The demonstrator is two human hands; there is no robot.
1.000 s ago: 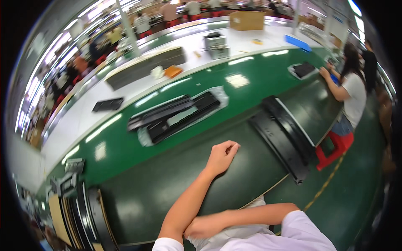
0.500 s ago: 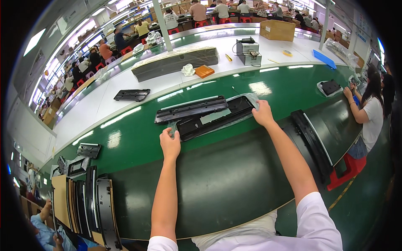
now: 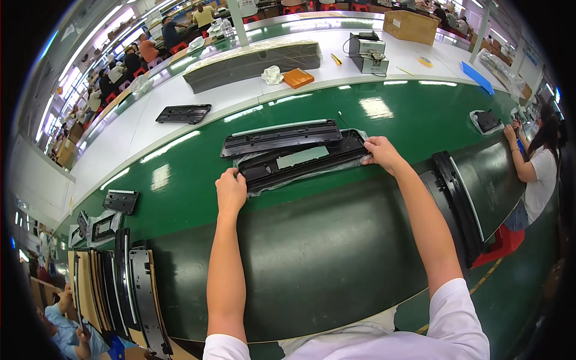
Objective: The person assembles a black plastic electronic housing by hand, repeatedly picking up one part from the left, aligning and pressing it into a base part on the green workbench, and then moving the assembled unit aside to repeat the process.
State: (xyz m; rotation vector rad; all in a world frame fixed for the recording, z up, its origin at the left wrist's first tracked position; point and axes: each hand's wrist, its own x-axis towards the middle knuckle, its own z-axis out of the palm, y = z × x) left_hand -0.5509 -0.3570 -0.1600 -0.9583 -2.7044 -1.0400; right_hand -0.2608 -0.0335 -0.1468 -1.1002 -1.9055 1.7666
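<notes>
A long black plastic housing (image 3: 258, 166) with a pale grey plate in its middle lies on a clear plastic bag on the green surface. My left hand (image 3: 231, 191) grips its left end, fingers curled over the edge. At the opposite end, my right hand (image 3: 382, 152) pinches the corner, thumb on top. Just behind it sits a second long black panel (image 3: 282, 138) with a silvery strip along its far edge, partly overlapping the housing. A thin cable rises beside the housing's far right part.
Upright black panels and brown boards (image 3: 114, 288) stand at the left. Another long black panel (image 3: 459, 204) lies at the right. Beyond the green surface, a white bench (image 3: 240, 93) holds a grey block, an orange box (image 3: 298, 78) and a metal device (image 3: 367, 53). A co-worker (image 3: 537, 162) sits at right.
The housing has shifted a little left in the picture, with its far panel less tilted against it. My left hand has moved left and now closes on the housing's end.
</notes>
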